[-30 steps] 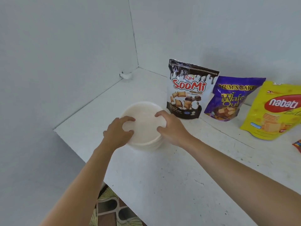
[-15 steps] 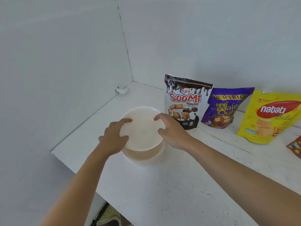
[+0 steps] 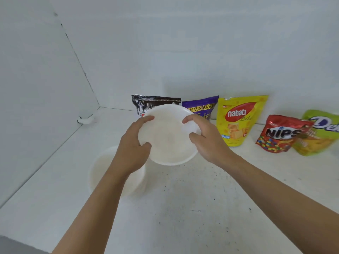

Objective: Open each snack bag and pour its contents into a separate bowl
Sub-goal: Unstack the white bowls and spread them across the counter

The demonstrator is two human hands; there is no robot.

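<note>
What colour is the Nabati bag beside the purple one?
The Nabati bag is yellow with a red oval logo, seen best in the head view.

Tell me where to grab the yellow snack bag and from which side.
Pinch the flat sealed top edge of the yellow bag, coming from above. It stands upright, its top free, with a purple bag and a red bag flanking it.

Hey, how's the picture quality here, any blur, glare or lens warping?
Head view: soft, even light, faint shadows; wide-angle bending bows the wall corner slightly; the white bowl nearly blends into the white table; the green bag is cropped at right.
</note>
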